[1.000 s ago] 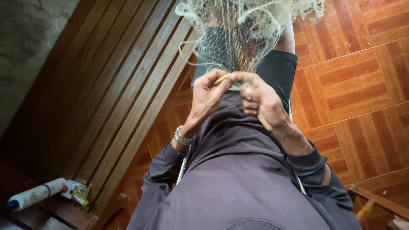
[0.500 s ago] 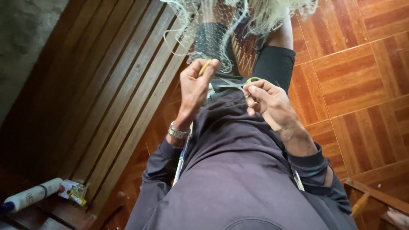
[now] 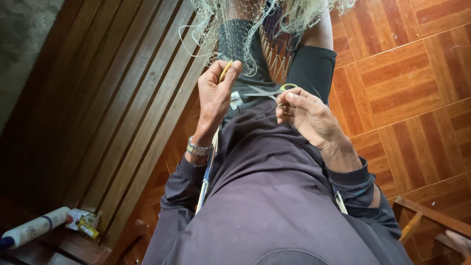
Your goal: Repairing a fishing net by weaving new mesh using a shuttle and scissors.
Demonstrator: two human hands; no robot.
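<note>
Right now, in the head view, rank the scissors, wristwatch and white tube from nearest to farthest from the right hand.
1. Scissors: at the right hand's fingers.
2. Wristwatch: on the left wrist, across the lap.
3. White tube: far lower left, on the wooden ledge.

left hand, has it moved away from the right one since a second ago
Yes. The left hand, pinching a yellow tool, rose toward the net and parted from the right hand, which holds scissors over the dark lap.
</note>
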